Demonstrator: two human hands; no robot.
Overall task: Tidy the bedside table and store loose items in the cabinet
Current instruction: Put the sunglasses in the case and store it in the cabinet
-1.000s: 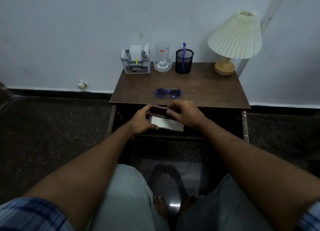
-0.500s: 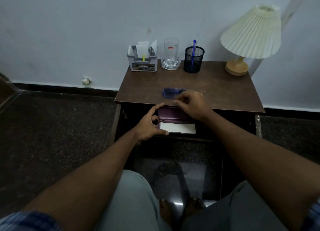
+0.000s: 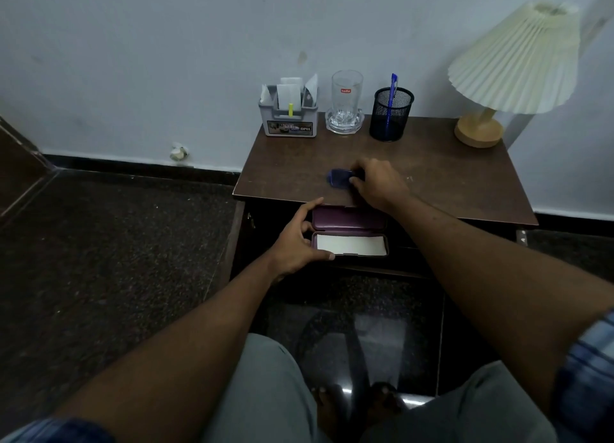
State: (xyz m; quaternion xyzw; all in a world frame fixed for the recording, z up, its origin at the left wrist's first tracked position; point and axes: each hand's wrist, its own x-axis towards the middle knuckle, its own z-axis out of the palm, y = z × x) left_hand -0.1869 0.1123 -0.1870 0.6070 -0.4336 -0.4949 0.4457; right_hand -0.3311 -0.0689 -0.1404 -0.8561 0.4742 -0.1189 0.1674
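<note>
A purple glasses case (image 3: 349, 217) lies open in front of the bedside table (image 3: 448, 183), its lid up and a white cloth showing in its lower half. My left hand (image 3: 295, 243) grips the case by its left end. Blue sunglasses (image 3: 339, 178) rest near the table's front edge; only their left lens shows. My right hand (image 3: 378, 183) covers their right half with fingers closed around the frame.
Along the table's back edge stand a grey organiser box (image 3: 288, 123) with papers, a clear glass (image 3: 345, 104) on a coaster, a black mesh pen cup (image 3: 392, 115) with a blue pen, and a pleated lamp (image 3: 511, 64). Below the tabletop the cabinet (image 3: 415, 253) is dark.
The case was opened by both hands. My right hand then left it and moved up onto the sunglasses on the table. My left hand stayed on the case.
</note>
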